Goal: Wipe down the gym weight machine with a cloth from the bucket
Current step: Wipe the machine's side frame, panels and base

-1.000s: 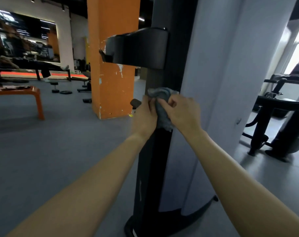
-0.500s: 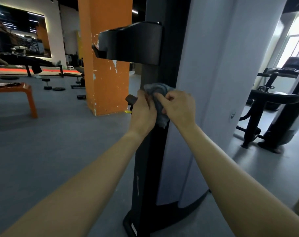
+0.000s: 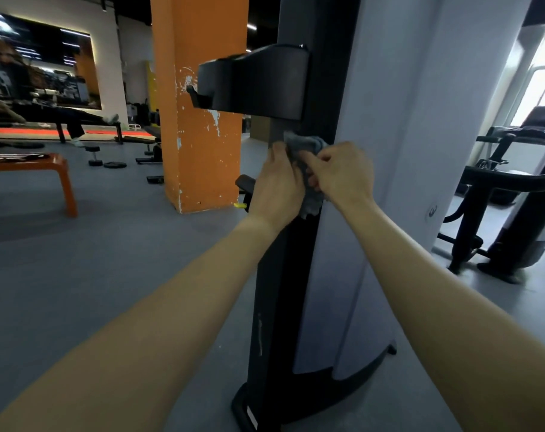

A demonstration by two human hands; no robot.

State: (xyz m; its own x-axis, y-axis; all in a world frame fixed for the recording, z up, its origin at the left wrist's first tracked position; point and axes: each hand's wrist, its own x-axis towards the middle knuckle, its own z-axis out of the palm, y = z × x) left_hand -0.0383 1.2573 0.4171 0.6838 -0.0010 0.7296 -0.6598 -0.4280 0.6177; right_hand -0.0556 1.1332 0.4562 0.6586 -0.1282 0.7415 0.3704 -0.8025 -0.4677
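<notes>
The weight machine's black upright post (image 3: 283, 291) rises in the middle of the view, with a pale grey shroud (image 3: 389, 151) on its right and a black bracket (image 3: 258, 85) jutting left near the top. A grey cloth (image 3: 308, 145) is pressed against the post just under the bracket. My left hand (image 3: 276, 188) and my right hand (image 3: 343, 173) both grip the cloth, side by side, fingers closed on it. No bucket is in view.
An orange pillar (image 3: 199, 120) stands behind the post on the left. An orange bench (image 3: 47, 169), dumbbells and plates (image 3: 109, 163) lie on the grey floor far left. Another black machine (image 3: 498, 198) stands at the right near a bright window.
Both hands have slid the cloth up the post, closer to the underside of the black bracket. The view has shifted slightly to the left.
</notes>
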